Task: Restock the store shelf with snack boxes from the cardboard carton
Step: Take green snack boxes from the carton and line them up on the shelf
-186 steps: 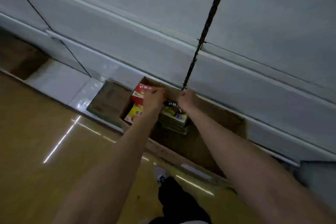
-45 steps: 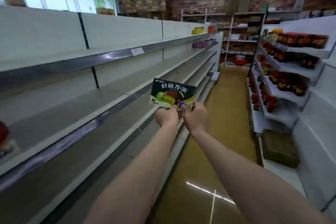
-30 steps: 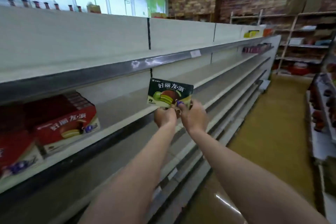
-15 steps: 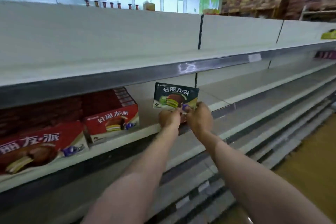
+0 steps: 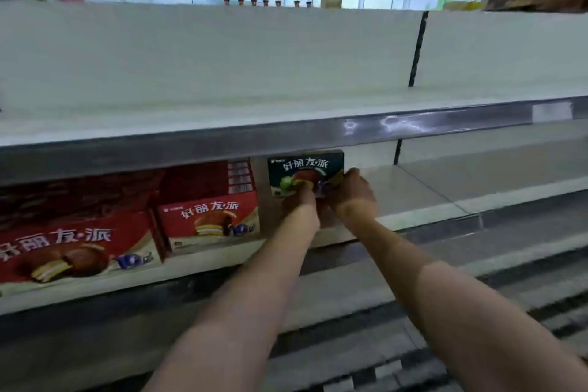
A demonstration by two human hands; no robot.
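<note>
You hold the green box (image 5: 305,172) upright in both hands, just above the shelf (image 5: 413,200) and under the rail (image 5: 222,141) of the shelf above. It sits just right of the nearer red box (image 5: 208,216). Your left hand (image 5: 300,200) grips its lower edge and your right hand (image 5: 350,189) its lower right corner, fingers curled onto it.

The top of the box looks close under the rail, so lifting as you push in could catch it there and tip it back toward you. Drift left and you may nudge the red box out of line. Let go before the base is flat on the shelf and it could fall forward off the edge.

The lower part of the box is behind your hands, so you cannot tell whether it touches the shelf yet. The fingertips are blurred and mostly hidden. The far-left red box (image 5: 63,248) is cut off by the frame. The carton is out of view.
</note>
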